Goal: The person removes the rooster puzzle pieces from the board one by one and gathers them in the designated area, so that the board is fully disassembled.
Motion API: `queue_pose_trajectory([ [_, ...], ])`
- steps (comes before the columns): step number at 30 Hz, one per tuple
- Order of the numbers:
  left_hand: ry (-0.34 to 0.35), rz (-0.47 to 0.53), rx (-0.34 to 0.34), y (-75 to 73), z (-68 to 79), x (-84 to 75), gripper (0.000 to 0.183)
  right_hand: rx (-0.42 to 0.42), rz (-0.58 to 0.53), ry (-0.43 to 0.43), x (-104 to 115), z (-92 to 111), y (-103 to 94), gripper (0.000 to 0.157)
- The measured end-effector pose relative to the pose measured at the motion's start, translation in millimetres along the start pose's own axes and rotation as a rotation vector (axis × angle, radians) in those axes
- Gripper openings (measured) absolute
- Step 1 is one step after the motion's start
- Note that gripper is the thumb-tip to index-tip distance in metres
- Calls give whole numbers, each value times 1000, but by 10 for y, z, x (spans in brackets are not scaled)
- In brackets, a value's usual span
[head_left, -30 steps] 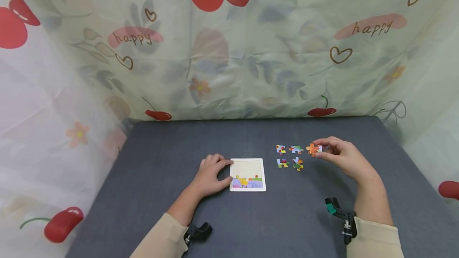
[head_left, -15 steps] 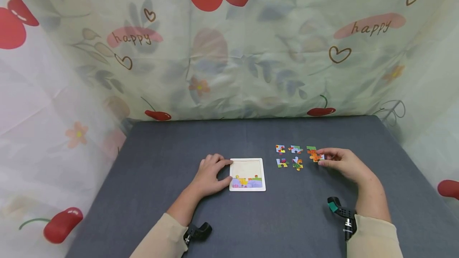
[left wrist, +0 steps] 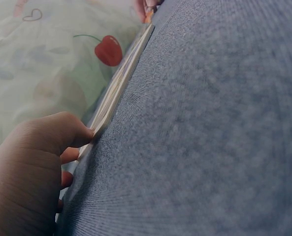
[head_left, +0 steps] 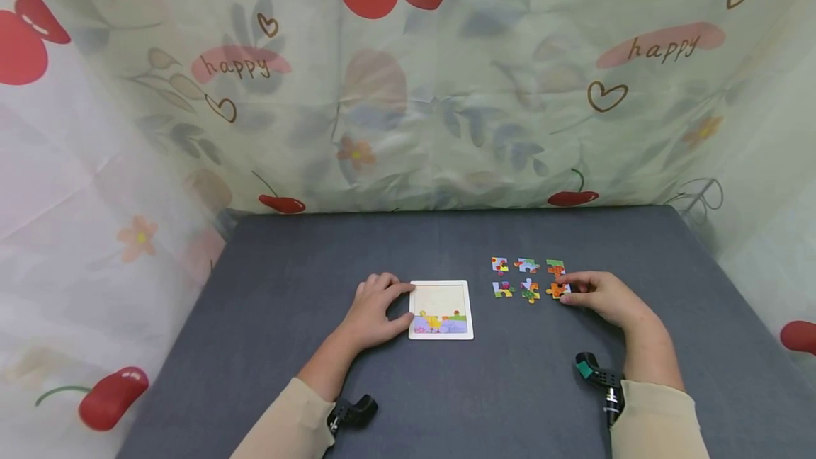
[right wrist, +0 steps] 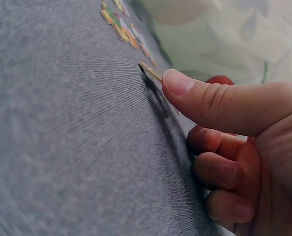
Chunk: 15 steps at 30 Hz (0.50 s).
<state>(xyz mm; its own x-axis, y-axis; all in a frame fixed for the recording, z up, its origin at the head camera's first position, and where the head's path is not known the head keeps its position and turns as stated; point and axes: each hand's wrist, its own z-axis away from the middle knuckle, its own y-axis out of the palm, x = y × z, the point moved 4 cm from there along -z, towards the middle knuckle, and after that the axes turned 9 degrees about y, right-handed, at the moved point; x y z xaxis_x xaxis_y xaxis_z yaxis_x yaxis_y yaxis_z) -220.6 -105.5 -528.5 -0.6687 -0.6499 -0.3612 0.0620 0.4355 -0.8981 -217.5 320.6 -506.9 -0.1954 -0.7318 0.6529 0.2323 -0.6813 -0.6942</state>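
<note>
My right hand (head_left: 602,297) pinches an orange jigsaw puzzle piece (head_left: 556,292) between thumb and forefinger, low over the table. In the right wrist view the thumb covers most of that puzzle piece (right wrist: 151,72). Just behind it lies a green and orange puzzle piece (head_left: 554,265). Several more pieces, among them a green and yellow one (head_left: 530,292), lie in two short rows to its left. The white-rimmed puzzle tray (head_left: 470,312) lies flat, its bottom strip filled with joined pieces (head_left: 440,325). My left hand (head_left: 372,312) touches its left edge with spread thumb and forefinger.
A dark grey cloth covers the table (head_left: 484,395). Behind it hangs a curtain (head_left: 433,126) printed with cherries and hearts, and more curtain closes in both sides. Black wrist mounts (head_left: 353,413) stick out from both sleeves.
My right hand has brought the orange puzzle piece toward me, from over the back row to beside the front row, uncovering the green and orange piece. The left hand and tray stay put.
</note>
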Motion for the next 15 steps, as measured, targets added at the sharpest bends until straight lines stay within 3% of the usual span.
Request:
queue_pose_trajectory([
  [15,10,-9,-20,13,2,8,49,-82,-35,-29,111,64,-81,51],
])
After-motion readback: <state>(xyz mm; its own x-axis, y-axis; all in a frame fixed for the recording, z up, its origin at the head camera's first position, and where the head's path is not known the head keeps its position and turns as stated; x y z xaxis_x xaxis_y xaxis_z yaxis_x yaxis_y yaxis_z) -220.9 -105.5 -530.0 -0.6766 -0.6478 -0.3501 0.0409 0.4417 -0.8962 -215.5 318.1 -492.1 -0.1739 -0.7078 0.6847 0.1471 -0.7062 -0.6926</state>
